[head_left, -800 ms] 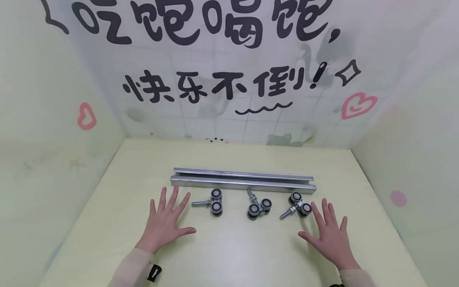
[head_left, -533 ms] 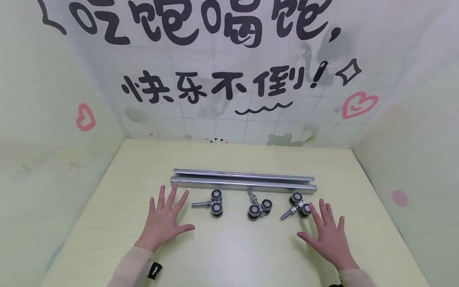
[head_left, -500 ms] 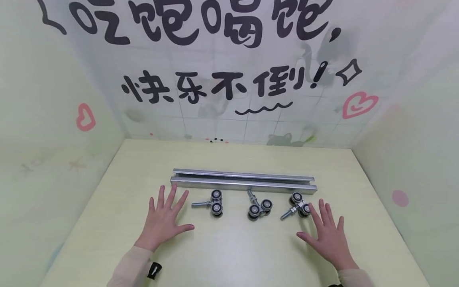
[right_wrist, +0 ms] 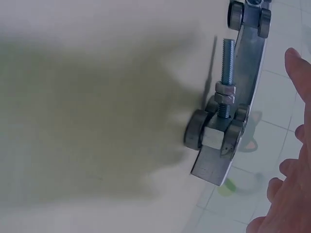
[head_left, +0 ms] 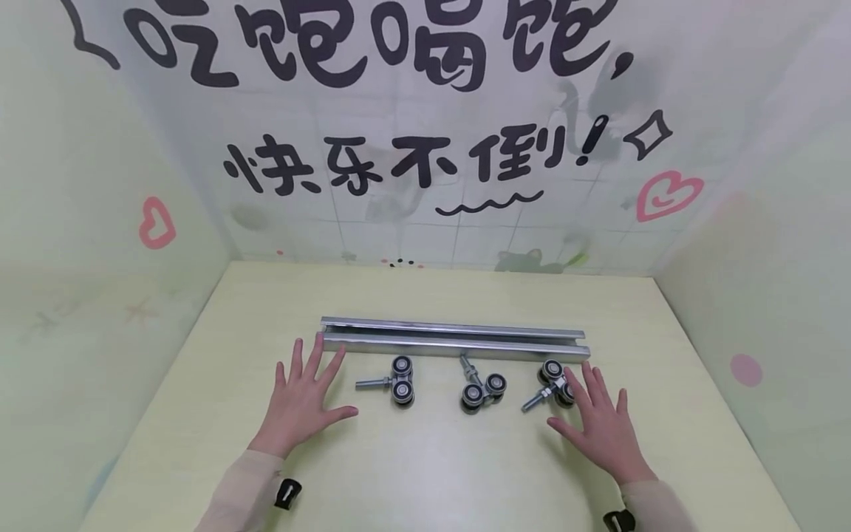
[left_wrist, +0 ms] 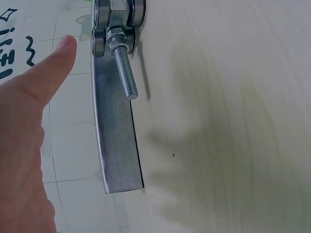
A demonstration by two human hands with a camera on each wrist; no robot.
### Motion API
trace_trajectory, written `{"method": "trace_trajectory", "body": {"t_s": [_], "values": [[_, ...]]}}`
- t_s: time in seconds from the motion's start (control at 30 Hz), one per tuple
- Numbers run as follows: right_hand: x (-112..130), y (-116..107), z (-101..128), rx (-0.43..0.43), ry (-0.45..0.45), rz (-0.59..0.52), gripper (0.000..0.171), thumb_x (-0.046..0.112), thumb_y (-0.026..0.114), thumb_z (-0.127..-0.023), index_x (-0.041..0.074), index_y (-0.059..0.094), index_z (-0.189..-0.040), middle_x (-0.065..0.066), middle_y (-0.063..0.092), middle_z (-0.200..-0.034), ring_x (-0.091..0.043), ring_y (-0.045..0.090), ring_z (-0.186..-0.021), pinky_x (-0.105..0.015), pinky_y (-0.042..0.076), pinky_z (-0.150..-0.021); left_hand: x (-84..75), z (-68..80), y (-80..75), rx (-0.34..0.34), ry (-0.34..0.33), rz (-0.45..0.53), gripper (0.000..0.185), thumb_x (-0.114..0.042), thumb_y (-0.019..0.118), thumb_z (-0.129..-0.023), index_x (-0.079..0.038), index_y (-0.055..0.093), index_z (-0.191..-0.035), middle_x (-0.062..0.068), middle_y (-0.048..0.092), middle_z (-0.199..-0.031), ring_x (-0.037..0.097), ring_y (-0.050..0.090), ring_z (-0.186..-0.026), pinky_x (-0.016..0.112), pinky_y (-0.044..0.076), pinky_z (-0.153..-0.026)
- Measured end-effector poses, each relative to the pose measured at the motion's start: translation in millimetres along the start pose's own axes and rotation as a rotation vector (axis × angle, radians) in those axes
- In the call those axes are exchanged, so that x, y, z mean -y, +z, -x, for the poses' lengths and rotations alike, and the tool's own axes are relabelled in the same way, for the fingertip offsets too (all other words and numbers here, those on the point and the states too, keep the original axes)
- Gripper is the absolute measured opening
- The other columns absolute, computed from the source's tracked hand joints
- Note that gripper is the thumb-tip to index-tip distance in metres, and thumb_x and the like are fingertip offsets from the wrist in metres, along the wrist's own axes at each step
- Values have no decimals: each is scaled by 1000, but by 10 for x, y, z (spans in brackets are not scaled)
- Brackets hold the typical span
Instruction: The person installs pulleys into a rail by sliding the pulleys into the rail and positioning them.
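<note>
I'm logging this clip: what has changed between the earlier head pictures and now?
The left hand and right hand have both edged slightly forward, toward the metal rail. Nothing was taken hold of or let go. The rail and three wheeled trolleys stayed put.

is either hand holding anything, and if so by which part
Nothing is held. The left hand and right hand are both spread, with no fingers curled round the rail or any of the rollers.

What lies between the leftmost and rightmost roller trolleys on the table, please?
The head view shows a third roller trolley between the leftmost trolley and the rightmost trolley, its bolt pointing toward the metal rail.
</note>
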State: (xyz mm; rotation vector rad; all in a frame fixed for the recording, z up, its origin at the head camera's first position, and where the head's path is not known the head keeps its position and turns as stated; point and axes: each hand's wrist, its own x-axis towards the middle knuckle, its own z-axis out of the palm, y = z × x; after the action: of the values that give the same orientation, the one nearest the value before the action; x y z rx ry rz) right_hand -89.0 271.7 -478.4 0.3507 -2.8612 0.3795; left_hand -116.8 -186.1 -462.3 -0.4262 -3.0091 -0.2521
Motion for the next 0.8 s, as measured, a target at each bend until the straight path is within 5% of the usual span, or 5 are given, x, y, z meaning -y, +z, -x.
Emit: {"method": "trace_trajectory", "body": {"t_s": [0.8], "values": [[-94,-91,-989,266,-43,20,78,40,69,-76,6,34,-137,-27,29,-140,-44,28,-127,-74,15,-93,-21,287,232,-5,-112,111,94,-59,67,-68,-17,28,-143,22,9,-149,50,5,-132,73,17,-93]]}}
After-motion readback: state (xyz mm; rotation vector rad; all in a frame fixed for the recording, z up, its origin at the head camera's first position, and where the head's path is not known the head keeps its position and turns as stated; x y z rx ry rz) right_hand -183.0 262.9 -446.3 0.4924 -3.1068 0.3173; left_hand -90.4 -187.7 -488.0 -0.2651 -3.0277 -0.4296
